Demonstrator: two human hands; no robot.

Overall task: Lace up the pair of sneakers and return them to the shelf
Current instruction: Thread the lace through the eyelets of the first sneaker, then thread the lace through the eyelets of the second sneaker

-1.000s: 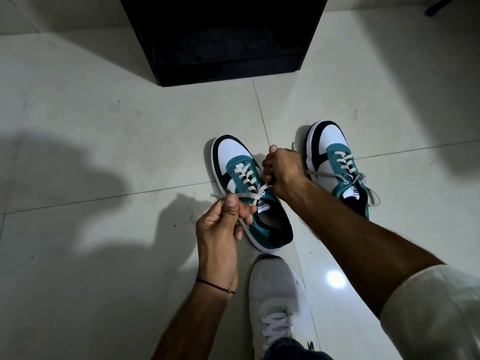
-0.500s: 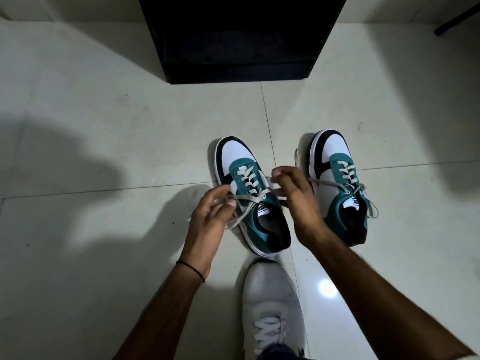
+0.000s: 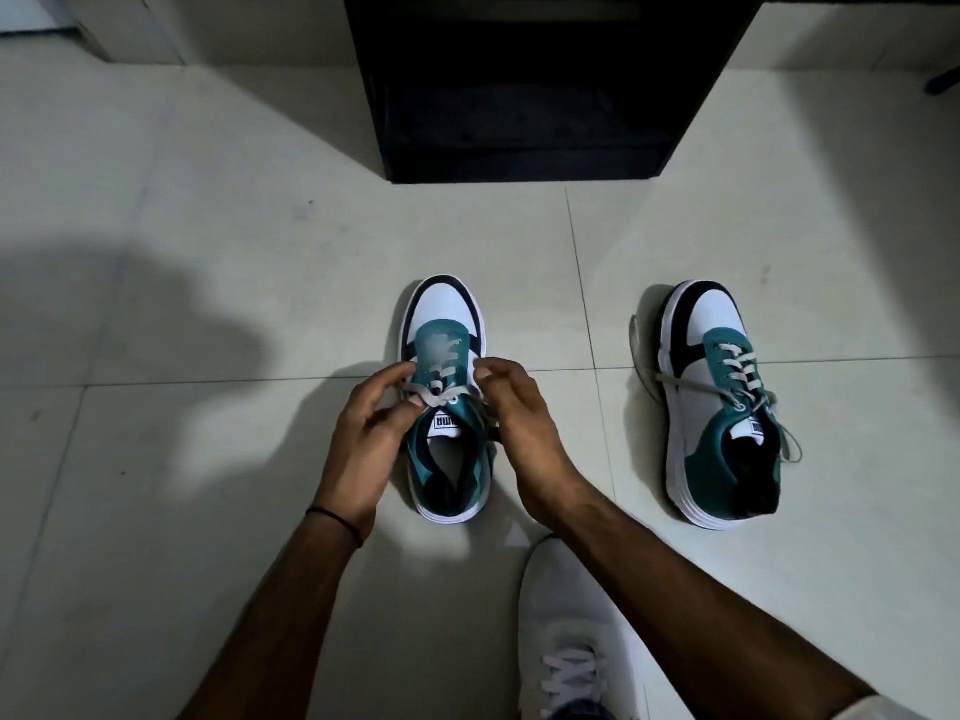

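Note:
Two teal, white and black sneakers stand on the pale tiled floor, toes pointing away from me. The left sneaker (image 3: 448,407) is between my hands. My left hand (image 3: 366,433) pinches its pale lace (image 3: 415,393) at the tongue. My right hand (image 3: 511,413) rests on the shoe's right side, fingers curled at the other lace end, its grip partly hidden. The right sneaker (image 3: 719,407) stands apart to the right, laced, with loose lace ends trailing on both sides. The black shelf (image 3: 530,96) stands on the floor straight ahead.
My own foot in a grey shoe (image 3: 571,631) is planted at the bottom, just behind the left sneaker. Dark shadows fall across the floor tiles (image 3: 208,304) on the left.
The left sneaker has turned straight, toe pointing at the shelf. Both hands have closed in over its tongue, and the view has tipped up and moved closer.

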